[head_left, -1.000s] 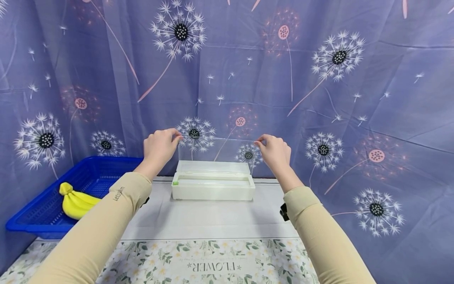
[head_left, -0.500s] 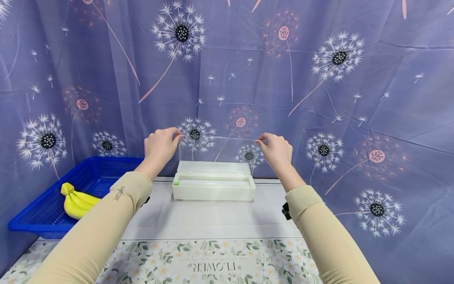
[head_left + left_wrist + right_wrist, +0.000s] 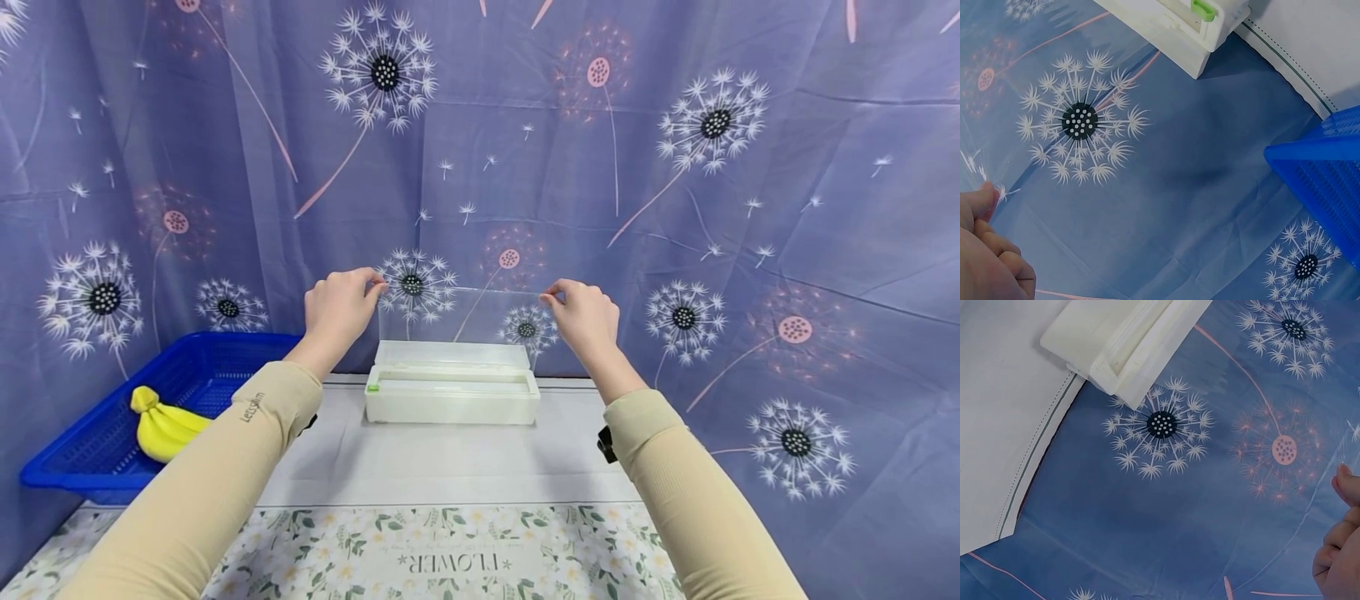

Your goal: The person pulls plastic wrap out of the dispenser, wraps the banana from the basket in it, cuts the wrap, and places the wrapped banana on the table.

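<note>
A sheet of clear cling film point(image 3: 467, 315) stretches upright between my hands, rising behind a white cling film dispenser point(image 3: 452, 408). My left hand point(image 3: 337, 312) pinches its upper left corner between thumb and fingers. At the upper right corner, my right hand point(image 3: 587, 321) pinches the film the same way. Both hands are above and beyond the dispenser, one to each side. The dispenser's translucent lid point(image 3: 453, 356) is raised at the back. A green slider point(image 3: 1204, 10) sits at the dispenser's left end. The film itself is barely visible in the wrist views.
To the left, a blue plastic basket point(image 3: 82, 482) holds a yellow bunch of bananas point(image 3: 167, 427), partly hidden by my left sleeve. A flower-print cloth point(image 3: 450, 533) covers the near table. Behind the dispenser hangs a purple dandelion curtain point(image 3: 480, 167).
</note>
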Action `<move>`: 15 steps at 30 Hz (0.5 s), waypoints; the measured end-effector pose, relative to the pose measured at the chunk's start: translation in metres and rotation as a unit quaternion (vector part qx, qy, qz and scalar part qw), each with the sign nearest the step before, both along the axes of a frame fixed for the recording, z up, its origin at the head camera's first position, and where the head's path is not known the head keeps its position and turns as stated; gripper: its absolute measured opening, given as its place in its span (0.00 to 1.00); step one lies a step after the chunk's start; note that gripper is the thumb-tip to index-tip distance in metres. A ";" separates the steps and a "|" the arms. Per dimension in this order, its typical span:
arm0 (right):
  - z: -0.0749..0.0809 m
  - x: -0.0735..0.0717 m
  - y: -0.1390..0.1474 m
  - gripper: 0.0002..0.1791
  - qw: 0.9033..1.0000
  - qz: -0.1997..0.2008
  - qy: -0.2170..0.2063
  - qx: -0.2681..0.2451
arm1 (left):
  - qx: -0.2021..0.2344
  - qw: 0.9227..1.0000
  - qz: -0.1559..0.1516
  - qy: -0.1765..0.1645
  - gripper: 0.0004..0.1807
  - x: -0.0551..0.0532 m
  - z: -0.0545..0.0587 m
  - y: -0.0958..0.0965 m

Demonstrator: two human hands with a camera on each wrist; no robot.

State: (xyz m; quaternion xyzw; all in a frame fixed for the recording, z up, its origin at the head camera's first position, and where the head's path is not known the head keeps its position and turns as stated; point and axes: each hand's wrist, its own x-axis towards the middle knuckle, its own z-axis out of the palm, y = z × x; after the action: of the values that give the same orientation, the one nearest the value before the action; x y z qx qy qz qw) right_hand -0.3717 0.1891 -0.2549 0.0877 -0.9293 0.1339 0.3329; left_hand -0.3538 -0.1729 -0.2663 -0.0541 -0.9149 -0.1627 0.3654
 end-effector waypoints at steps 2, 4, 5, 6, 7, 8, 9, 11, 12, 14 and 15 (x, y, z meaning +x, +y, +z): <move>0.000 0.000 0.000 0.16 1.000 -0.001 -0.001 0.000 | 0.000 1.000 0.000 -0.002 0.12 0.000 0.000 0.000; 0.001 0.001 -0.001 0.16 1.000 -0.001 -0.002 0.000 | 0.000 1.000 0.000 -0.004 0.12 0.001 0.000 0.000; 0.001 0.001 -0.001 0.16 1.000 -0.001 -0.002 0.000 | 0.000 1.000 0.001 -0.006 0.12 0.001 0.000 0.000; 0.001 0.001 -0.001 0.16 1.000 -0.001 -0.002 -0.001 | 0.000 1.000 0.002 -0.007 0.12 0.001 0.001 0.000; 0.001 0.001 -0.001 0.16 1.000 0.000 -0.003 0.000 | 0.000 1.000 0.002 -0.008 0.12 0.002 0.001 0.000; 0.002 0.001 -0.001 0.16 1.000 0.000 -0.004 0.001 | 0.000 1.000 0.003 -0.008 0.12 0.002 0.001 0.000; 0.002 0.001 -0.001 0.15 1.000 0.000 -0.004 0.000 | 0.001 1.000 0.004 -0.008 0.12 0.002 0.002 0.000; 0.002 0.001 -0.001 0.15 1.000 0.001 -0.003 -0.001 | 0.000 1.000 0.004 -0.008 0.12 0.003 0.002 0.001; 0.003 0.001 -0.001 0.14 1.000 0.002 -0.003 -0.001 | 0.000 1.000 0.004 -0.008 0.12 0.003 0.003 0.001; 0.003 0.002 -0.001 0.14 1.000 0.002 -0.002 -0.002 | 0.000 1.000 0.004 -0.008 0.12 0.003 0.003 0.001; 0.004 0.002 0.000 0.14 1.000 0.002 -0.001 -0.002 | 0.000 1.000 0.004 -0.009 0.12 0.003 0.004 0.001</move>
State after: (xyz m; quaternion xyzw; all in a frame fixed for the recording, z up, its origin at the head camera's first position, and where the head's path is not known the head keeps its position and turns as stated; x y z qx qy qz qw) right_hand -0.3697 0.1886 -0.2514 0.0887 -0.9292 0.1365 0.3318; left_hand -0.3506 -0.1717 -0.2626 -0.0484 -0.9183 -0.1619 0.3581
